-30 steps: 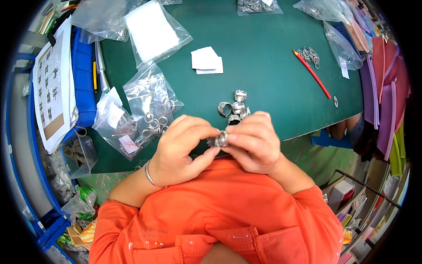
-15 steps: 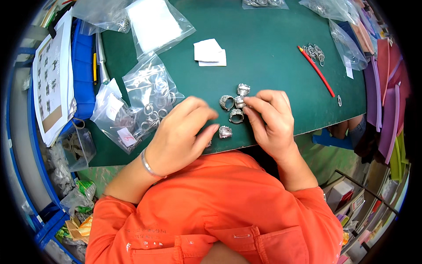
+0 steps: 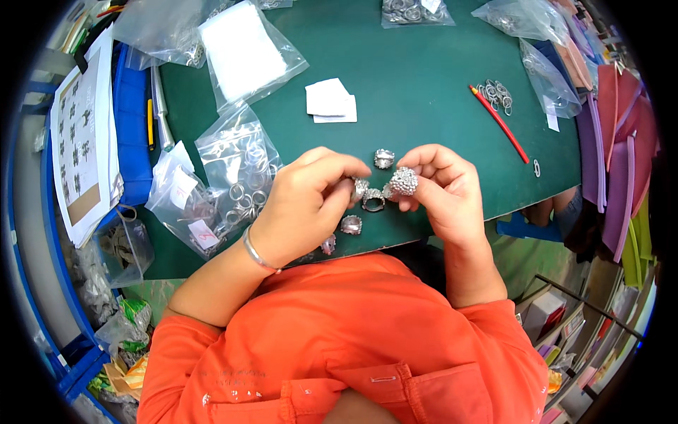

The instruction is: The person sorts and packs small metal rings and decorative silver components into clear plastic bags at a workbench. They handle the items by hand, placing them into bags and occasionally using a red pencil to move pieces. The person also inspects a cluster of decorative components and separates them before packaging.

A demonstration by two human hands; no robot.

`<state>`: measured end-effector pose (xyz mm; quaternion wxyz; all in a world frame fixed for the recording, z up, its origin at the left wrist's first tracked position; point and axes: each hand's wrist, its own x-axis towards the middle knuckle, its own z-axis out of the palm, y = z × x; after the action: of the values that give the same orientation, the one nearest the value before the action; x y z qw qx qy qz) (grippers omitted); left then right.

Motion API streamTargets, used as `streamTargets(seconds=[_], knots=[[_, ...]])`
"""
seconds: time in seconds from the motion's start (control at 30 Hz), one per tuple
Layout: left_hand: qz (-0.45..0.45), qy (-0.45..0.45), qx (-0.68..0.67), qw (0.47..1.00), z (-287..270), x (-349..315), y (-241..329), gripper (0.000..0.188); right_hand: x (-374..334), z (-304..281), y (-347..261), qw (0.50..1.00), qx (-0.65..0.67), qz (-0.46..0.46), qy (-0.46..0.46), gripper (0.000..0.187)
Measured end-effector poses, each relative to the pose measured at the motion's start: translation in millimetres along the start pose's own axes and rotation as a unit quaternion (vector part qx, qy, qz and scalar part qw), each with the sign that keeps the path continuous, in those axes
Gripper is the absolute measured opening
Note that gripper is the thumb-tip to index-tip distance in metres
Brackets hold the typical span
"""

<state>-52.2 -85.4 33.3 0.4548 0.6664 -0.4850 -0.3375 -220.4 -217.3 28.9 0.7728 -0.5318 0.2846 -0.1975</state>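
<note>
Over the near edge of a green mat (image 3: 424, 92), my right hand (image 3: 441, 191) pinches a chunky silver ring with a studded top (image 3: 404, 181) between thumb and fingers. My left hand (image 3: 304, 205) is beside it, its fingertips closed on another silver ring (image 3: 359, 187). Three loose silver rings lie around them: one just beyond the hands (image 3: 383, 158), one between the hands (image 3: 372, 201) and one nearer me (image 3: 350, 225). A further small ring (image 3: 328, 244) sits at the mat's edge under my left wrist.
Clear plastic bags of rings (image 3: 236, 180) lie left of my left hand, more bags at the back. White paper slips (image 3: 330, 100), a red pencil (image 3: 498, 121) and a bunch of wire rings (image 3: 494, 93) lie farther out. A printed sheet (image 3: 81, 141) rests on blue bins at left.
My hands moved from the mat's near edge out over the mat and parted. The right hand has lifted a studded ring from the loose group; the left now pinches another ring.
</note>
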Motion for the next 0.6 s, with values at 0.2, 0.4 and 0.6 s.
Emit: streamTargets(seconds=[0.2,0.4,0.6], knots=[[-0.119,-0.047,-0.349,0.928,-6,-7,5,0.027,4,-1,1,0.998,0.047,0.044,-0.024,0.012],[-0.04,0.014,-0.32,0.947,3,-12,-6,0.046,5,3,1,0.998,0.034,0.045,-0.021,0.011],[0.043,0.066,-0.233,0.969,9,-14,-12,0.061,5,7,1,0.998,0.033,0.058,-0.023,0.011]])
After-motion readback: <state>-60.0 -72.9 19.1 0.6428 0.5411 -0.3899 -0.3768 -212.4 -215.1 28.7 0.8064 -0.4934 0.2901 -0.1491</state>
